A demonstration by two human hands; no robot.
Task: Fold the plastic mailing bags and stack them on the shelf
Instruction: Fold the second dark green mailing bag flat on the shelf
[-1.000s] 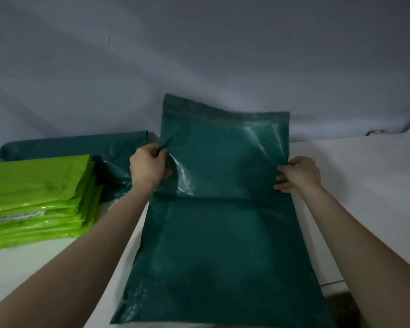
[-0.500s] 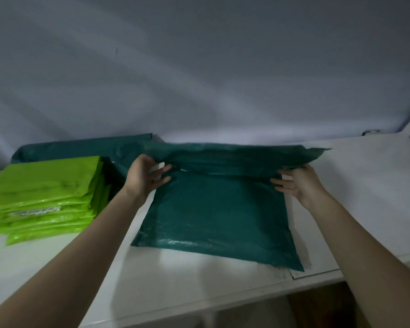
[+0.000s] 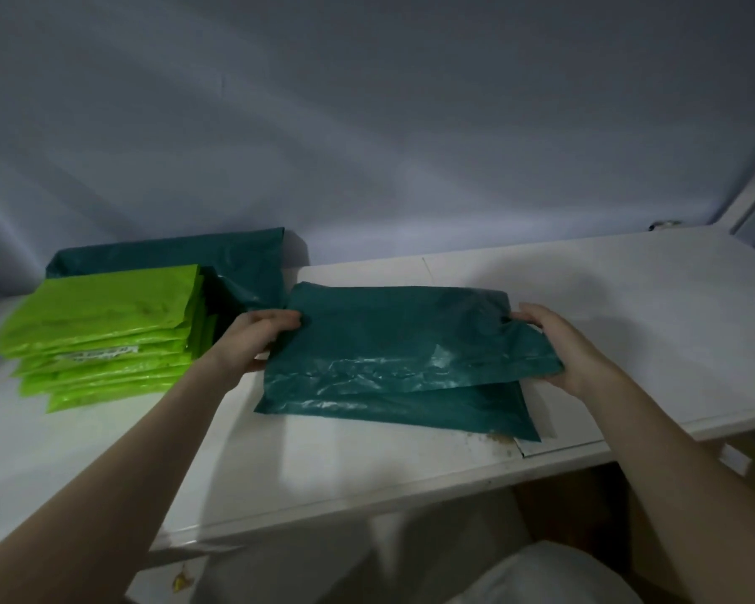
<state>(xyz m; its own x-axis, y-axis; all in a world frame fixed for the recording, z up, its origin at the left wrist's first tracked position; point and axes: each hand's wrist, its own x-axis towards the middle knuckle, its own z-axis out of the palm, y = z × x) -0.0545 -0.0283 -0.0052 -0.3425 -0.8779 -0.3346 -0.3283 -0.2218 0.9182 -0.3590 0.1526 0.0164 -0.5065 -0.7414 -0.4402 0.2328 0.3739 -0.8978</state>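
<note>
I'm holding the dark green mailing bag [image 3: 393, 342] at both side edges: the left hand [image 3: 253, 342] is pinching the nine o'clock edge, the right hand [image 3: 559, 346] is gripping the three o'clock edge, both grips grasping plastic. The bag is lying doubled over on the white shelf [image 3: 628, 298], the upper layer sitting skewed, its near edge falling short of the lower layer toward six o'clock. I'm judging this as mid-fold: next I'm needing to square the edges and press the crease flat, then carry it toward ten o'clock, where another dark green bag [image 3: 171, 255] is lying behind the lime green stack [image 3: 101, 333]. Slick plastic, so it's likely sliding if I loosen.
</note>
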